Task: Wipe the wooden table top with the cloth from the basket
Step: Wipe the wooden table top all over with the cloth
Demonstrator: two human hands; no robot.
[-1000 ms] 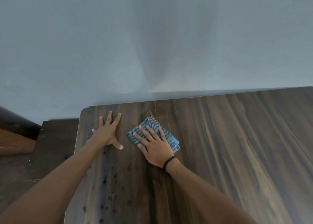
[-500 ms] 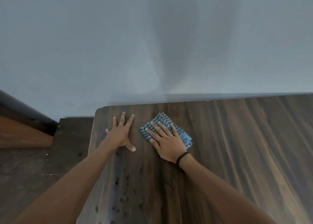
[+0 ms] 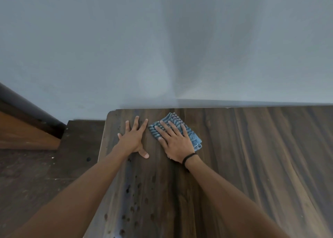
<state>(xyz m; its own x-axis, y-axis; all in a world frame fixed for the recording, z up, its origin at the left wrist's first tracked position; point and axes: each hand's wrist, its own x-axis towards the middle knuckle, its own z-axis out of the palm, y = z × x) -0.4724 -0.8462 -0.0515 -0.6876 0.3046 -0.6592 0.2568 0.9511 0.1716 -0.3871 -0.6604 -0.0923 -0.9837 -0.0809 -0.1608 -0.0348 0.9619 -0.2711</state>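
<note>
A folded blue striped cloth (image 3: 195, 138) lies on the dark wooden table top (image 3: 252, 156) near its far left corner, close to the wall. My right hand (image 3: 173, 138) lies flat on the cloth with straight, spread fingers, pressing it onto the wood and covering most of it. My left hand (image 3: 134, 137) rests flat on the bare wood just left of the cloth, fingers spread toward the wall. The basket is out of view.
A plain pale wall (image 3: 162, 48) runs along the table's far edge. The table's left edge (image 3: 102, 146) drops to a dark floor (image 3: 36, 165). A wooden piece with a dark rail (image 3: 27, 129) stands at the far left. Dark spots (image 3: 133, 201) mark the near wood.
Both hands and the cloth keep their pose on the table near its far left corner. The view has shifted, so they sit further right in frame. The cloth has slid slightly toward the wall.
</note>
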